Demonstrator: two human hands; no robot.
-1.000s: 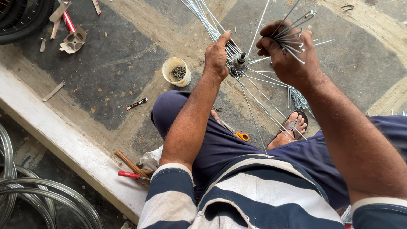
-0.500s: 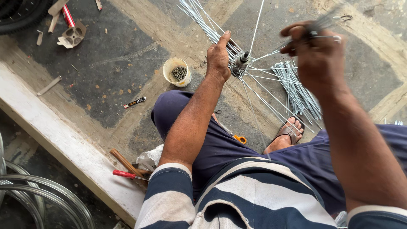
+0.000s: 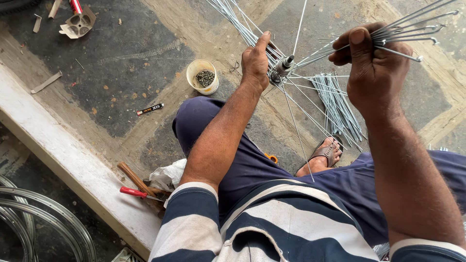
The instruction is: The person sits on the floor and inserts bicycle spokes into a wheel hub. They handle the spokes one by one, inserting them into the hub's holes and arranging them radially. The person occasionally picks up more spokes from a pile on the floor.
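While my left hand [image 3: 256, 60] gripped the hub [image 3: 280, 67], axle end tilted up-right, my right hand [image 3: 373, 68] pinched spokes [image 3: 410, 29] fanning rightward.

Bicycle repair workshop — wheel rims [image 3: 43, 218], loose spokes [image 3: 335, 104], floor tools [image 3: 138, 187]

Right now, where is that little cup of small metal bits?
In the head view the cup stands on the floor left of centre, just left of the left hand holding the wheel hub, above the bent knee.
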